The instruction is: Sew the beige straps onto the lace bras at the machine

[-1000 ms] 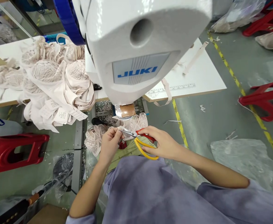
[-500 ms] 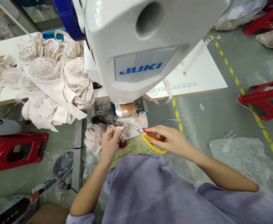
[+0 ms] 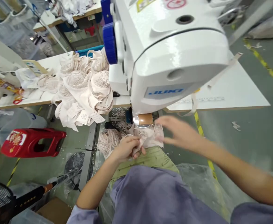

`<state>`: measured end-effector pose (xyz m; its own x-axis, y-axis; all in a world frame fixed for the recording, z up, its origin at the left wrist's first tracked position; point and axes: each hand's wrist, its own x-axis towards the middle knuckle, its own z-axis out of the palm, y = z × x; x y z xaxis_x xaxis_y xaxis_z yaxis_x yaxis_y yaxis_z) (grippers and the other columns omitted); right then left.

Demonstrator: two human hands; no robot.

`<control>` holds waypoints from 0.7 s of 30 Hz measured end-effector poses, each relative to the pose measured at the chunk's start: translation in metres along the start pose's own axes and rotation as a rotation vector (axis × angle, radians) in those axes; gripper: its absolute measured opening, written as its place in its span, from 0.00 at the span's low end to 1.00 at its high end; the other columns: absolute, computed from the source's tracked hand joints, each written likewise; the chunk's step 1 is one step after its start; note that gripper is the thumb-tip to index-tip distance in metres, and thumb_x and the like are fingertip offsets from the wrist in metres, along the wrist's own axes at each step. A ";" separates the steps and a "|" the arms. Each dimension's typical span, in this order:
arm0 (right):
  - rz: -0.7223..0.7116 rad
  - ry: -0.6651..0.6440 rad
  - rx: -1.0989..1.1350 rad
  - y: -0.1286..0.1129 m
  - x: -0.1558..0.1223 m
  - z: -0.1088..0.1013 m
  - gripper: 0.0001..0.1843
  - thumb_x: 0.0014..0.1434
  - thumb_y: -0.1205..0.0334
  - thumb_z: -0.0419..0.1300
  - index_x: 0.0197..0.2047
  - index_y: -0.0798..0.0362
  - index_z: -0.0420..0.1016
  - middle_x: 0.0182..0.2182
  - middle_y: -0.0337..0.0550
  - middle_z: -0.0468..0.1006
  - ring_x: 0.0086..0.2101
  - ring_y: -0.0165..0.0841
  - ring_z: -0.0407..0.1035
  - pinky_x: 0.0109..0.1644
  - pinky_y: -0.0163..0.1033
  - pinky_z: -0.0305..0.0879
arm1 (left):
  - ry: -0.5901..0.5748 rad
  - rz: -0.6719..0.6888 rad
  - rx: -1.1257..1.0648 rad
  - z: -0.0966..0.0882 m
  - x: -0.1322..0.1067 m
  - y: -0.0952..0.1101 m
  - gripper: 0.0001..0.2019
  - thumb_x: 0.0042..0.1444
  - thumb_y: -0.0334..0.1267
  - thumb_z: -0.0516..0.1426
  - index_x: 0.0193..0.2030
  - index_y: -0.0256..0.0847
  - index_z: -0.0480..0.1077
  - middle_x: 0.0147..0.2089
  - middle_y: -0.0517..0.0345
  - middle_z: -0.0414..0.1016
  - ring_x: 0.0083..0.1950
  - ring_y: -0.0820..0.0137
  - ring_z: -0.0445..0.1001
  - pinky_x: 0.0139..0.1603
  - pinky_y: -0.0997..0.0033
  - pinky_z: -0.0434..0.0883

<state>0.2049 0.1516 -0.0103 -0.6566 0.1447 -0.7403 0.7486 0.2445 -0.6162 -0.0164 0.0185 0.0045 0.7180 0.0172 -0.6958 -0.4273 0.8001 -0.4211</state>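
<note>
- Pinching is noted at the left hand point(image 3: 128, 147): a pale strip point(image 3: 140, 144) is caught between the thumb and fingers, low in front of the body.
- The right hand point(image 3: 177, 130) is found to the right of the grip and slightly beyond it, thumb and fingers spread. Nothing is seen held. Owing to blur, it cannot be told whether any cloth is touched.
- A lace bra point(image 3: 150, 138) is bunched just beyond the grip and to both sides of it. Whether the strip is joined to it cannot be confirmed.
- A sewing machine point(image 3: 180, 59) is positioned above and beyond the grip; its lower end is seen close over the lace.
- Green cloth point(image 3: 148, 161) is laid across the lap, just below the grip.
- A pile of bras point(image 3: 80, 84) is heaped well to the left of the grip and beyond it. The table point(image 3: 241, 93) is extended to the right.
- The step in hand is judged to be hand arranging of the strip, with no stitching evident.
- For the next move, a steady left pinch is judged to be called for, with the lace spread flat and all fingers placed clear of the machine's lower end.
</note>
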 end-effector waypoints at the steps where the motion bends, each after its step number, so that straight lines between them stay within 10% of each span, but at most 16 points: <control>1: -0.129 -0.089 0.075 -0.016 -0.004 0.013 0.21 0.66 0.51 0.56 0.56 0.52 0.74 0.50 0.54 0.80 0.48 0.44 0.75 0.48 0.45 0.73 | -0.047 -0.044 0.057 0.000 -0.001 0.001 0.08 0.53 0.39 0.55 0.37 0.38 0.71 0.28 0.57 0.77 0.16 0.78 0.60 0.15 0.76 0.53; 4: -0.182 -0.138 0.165 -0.035 -0.015 0.041 0.18 0.69 0.63 0.47 0.51 0.49 0.77 0.41 0.48 0.83 0.40 0.38 0.78 0.39 0.40 0.73 | 0.047 0.055 0.331 0.002 -0.004 -0.006 0.09 0.57 0.39 0.53 0.36 0.38 0.72 0.28 0.57 0.76 0.20 0.76 0.63 0.22 0.74 0.61; 8: 0.315 0.104 0.214 -0.009 -0.024 0.039 0.13 0.66 0.53 0.54 0.39 0.49 0.78 0.33 0.47 0.82 0.32 0.40 0.76 0.33 0.41 0.69 | 0.702 0.572 0.560 0.002 -0.004 -0.054 0.14 0.61 0.46 0.56 0.47 0.40 0.74 0.38 0.51 0.77 0.38 0.66 0.74 0.44 0.64 0.71; 10: 0.578 0.193 0.429 0.001 -0.024 0.034 0.15 0.63 0.47 0.59 0.34 0.49 0.73 0.26 0.43 0.78 0.27 0.37 0.72 0.28 0.40 0.65 | 0.627 0.605 0.451 0.004 0.006 -0.087 0.20 0.62 0.51 0.57 0.54 0.40 0.71 0.37 0.51 0.77 0.37 0.66 0.74 0.45 0.63 0.71; 15: 0.907 0.212 1.308 -0.030 -0.018 0.035 0.23 0.57 0.37 0.61 0.32 0.50 0.69 0.23 0.40 0.73 0.22 0.32 0.67 0.25 0.38 0.65 | -0.025 0.320 -0.235 0.031 0.048 -0.128 0.61 0.45 0.76 0.57 0.76 0.48 0.36 0.57 0.39 0.75 0.51 0.55 0.79 0.52 0.54 0.71; 18: 0.881 0.126 1.578 -0.059 -0.016 0.032 0.23 0.56 0.39 0.63 0.34 0.51 0.69 0.27 0.41 0.76 0.26 0.32 0.71 0.31 0.37 0.70 | -0.010 0.409 -0.388 0.054 0.051 -0.119 0.65 0.36 0.85 0.47 0.77 0.52 0.35 0.67 0.39 0.66 0.62 0.47 0.71 0.58 0.47 0.70; 21: 0.733 -0.021 1.686 -0.073 -0.018 0.011 0.23 0.58 0.39 0.62 0.39 0.52 0.71 0.30 0.41 0.78 0.26 0.30 0.72 0.30 0.35 0.70 | 0.195 0.507 -0.041 0.060 0.032 -0.102 0.62 0.40 0.84 0.44 0.76 0.50 0.37 0.70 0.38 0.60 0.70 0.44 0.62 0.66 0.46 0.66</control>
<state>0.1626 0.1207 0.0449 -0.2031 -0.2473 -0.9474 0.1439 -0.9646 0.2209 0.0835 -0.0261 0.0598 0.3030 0.2802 -0.9109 -0.7175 0.6961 -0.0246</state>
